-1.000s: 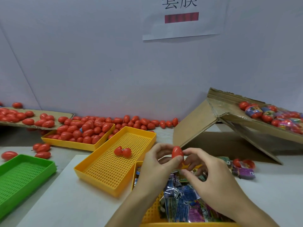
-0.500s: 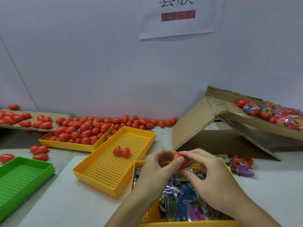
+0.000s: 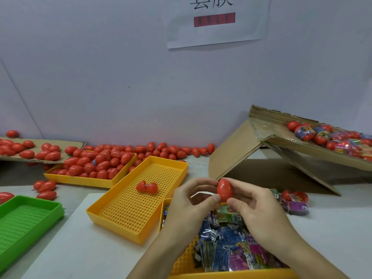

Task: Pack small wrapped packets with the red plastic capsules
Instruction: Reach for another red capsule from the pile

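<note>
A closed red plastic capsule [image 3: 224,189] stands upright between both hands above the near yellow tray [image 3: 231,274]. My left hand [image 3: 189,206] pinches it from the left with thumb and fingers; my right hand [image 3: 259,210] grips it from the right. That tray holds several small wrapped packets [image 3: 229,246] in blue, purple and green foil. An opened red capsule [image 3: 147,187] lies in the middle yellow tray [image 3: 112,216].
A far yellow tray [image 3: 80,179] is heaped with red capsules, and more line the wall. A green tray [image 3: 22,224] sits at the left. A tilted cardboard box [image 3: 281,146] at the right holds wrapped capsules. Loose packets and capsule halves [image 3: 293,200] lie beside my right hand.
The capsule, partly covered by my fingers half a second ago, now stands fully visible and closed between both thumbs. The hands have stayed over the packet tray.
</note>
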`<state>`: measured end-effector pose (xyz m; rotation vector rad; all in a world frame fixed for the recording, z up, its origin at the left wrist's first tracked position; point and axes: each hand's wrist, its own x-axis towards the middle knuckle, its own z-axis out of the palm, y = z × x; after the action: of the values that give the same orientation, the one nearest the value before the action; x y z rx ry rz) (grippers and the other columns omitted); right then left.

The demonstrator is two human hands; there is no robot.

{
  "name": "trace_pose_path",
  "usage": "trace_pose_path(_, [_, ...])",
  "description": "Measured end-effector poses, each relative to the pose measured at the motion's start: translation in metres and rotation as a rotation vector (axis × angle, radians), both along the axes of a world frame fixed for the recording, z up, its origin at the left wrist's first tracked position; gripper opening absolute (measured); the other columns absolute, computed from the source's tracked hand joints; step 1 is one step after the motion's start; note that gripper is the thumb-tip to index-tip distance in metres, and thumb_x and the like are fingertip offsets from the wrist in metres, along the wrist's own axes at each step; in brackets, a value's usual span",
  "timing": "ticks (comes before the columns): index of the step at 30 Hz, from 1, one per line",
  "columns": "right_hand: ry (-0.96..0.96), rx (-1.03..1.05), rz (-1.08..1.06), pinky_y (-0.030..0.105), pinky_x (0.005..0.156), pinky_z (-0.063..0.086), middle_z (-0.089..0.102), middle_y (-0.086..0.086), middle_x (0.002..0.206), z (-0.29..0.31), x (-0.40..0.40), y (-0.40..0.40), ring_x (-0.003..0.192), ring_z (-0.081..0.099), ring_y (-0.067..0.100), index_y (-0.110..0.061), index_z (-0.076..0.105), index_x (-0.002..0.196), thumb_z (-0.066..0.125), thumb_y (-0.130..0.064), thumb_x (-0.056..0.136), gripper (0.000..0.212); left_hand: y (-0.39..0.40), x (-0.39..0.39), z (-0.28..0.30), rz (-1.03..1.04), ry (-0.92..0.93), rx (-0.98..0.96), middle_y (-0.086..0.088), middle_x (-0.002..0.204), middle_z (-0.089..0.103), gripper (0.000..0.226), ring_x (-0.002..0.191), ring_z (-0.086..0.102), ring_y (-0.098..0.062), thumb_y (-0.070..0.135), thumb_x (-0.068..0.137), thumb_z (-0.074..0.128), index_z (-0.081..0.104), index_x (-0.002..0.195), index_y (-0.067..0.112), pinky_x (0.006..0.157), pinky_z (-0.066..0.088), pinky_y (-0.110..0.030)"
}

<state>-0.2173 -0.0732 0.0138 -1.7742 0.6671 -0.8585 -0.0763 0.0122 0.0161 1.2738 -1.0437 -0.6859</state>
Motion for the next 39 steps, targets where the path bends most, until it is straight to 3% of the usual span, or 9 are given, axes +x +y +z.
trace_pose_path(4, [-0.053,0.151,0.085,0.019,0.081,0.056,0.071,-0.021,0.115,-0.001,0.001,-0.002,0.108,0.066,-0.001,-0.035,0.063,0.123,0.056,0.001,0.097,0.045,0.001,0.001,0.001,0.032,-0.057,-0.021,0.005,0.097,0.074,0.025,0.091,0.070,-0.014,0.017,0.080,0.081,0.072,0.095,0.034,0.081,0.060,-0.031])
trace_pose_path(8, [-0.121,0.264,0.164,0.025,0.085,0.056,0.072,-0.012,0.119,-0.005,0.002,-0.004,0.113,0.066,0.006,-0.033,0.067,0.117,0.052,0.003,0.097,0.043,0.001,0.001,0.002,0.036,-0.071,-0.047,0.004,0.095,0.074,0.026,0.086,0.069,-0.012,0.018,0.077,0.084,0.072,0.093,0.034,0.077,0.059,-0.030])
trace_pose_path(12, [-0.231,0.437,0.278,0.020,0.080,0.056,0.074,0.000,0.117,-0.006,0.002,-0.006,0.112,0.068,0.012,-0.022,0.067,0.118,0.051,0.001,0.092,0.038,0.001,0.001,0.002,0.053,-0.055,-0.075,0.007,0.084,0.070,0.030,0.076,0.065,-0.009,0.031,0.065,0.087,0.073,0.092,0.033,0.072,0.057,-0.027])
trace_pose_path(16, [-0.334,0.625,0.379,0.023,0.080,0.058,0.072,0.011,0.120,-0.007,0.001,-0.006,0.114,0.068,0.020,-0.008,0.061,0.126,0.054,-0.001,0.083,0.044,0.001,0.001,0.002,0.059,-0.049,-0.088,0.013,0.076,0.065,0.033,0.074,0.061,-0.010,0.033,0.061,0.088,0.075,0.092,0.031,0.074,0.061,-0.036])
trace_pose_path(21, [-0.365,0.681,0.368,0.025,0.084,0.059,0.071,0.015,0.120,-0.005,0.001,-0.005,0.113,0.068,0.022,-0.004,0.060,0.127,0.054,0.003,0.083,0.045,0.001,0.002,0.002,0.050,-0.048,-0.078,0.011,0.076,0.067,0.032,0.076,0.066,-0.009,0.031,0.063,0.087,0.077,0.093,0.030,0.074,0.061,-0.033])
trace_pose_path(28, [-0.233,0.371,0.216,0.028,0.095,0.055,0.073,-0.003,0.119,0.000,0.002,0.001,0.116,0.066,0.012,-0.019,0.067,0.122,0.063,-0.013,0.080,0.042,0.001,-0.001,0.001,0.054,-0.043,-0.021,0.000,0.089,0.072,0.019,0.082,0.069,-0.015,0.017,0.083,0.078,0.075,0.097,0.029,0.067,0.056,-0.023])
trace_pose_path(32, [-0.093,0.106,0.085,0.012,0.081,0.053,0.075,-0.019,0.106,0.003,-0.001,0.004,0.102,0.069,-0.001,-0.032,0.066,0.121,0.069,-0.023,0.084,0.038,0.000,-0.002,0.003,0.021,-0.050,0.011,0.001,0.092,0.074,0.015,0.077,0.070,-0.013,0.022,0.088,0.072,0.072,0.103,0.020,0.068,0.057,-0.024])
trace_pose_path(36, [0.077,-0.147,-0.085,0.022,0.076,0.059,0.073,-0.014,0.091,0.000,0.001,0.009,0.087,0.070,0.004,-0.034,0.067,0.117,0.077,-0.034,0.078,0.040,-0.001,-0.004,-0.001,-0.023,-0.090,0.120,0.000,0.101,0.075,0.035,0.094,0.072,-0.016,0.041,0.081,0.072,0.071,0.107,0.018,0.082,0.061,-0.034])
trace_pose_path(39, [0.125,-0.360,-0.158,0.025,0.075,0.057,0.064,-0.018,0.088,-0.002,0.002,0.010,0.086,0.063,0.004,-0.033,0.069,0.116,0.085,-0.026,0.075,0.045,-0.003,-0.002,-0.003,-0.039,0.008,0.130,-0.009,0.104,0.075,0.024,0.101,0.071,-0.024,0.026,0.094,0.064,0.071,0.112,0.011,0.091,0.058,-0.043])
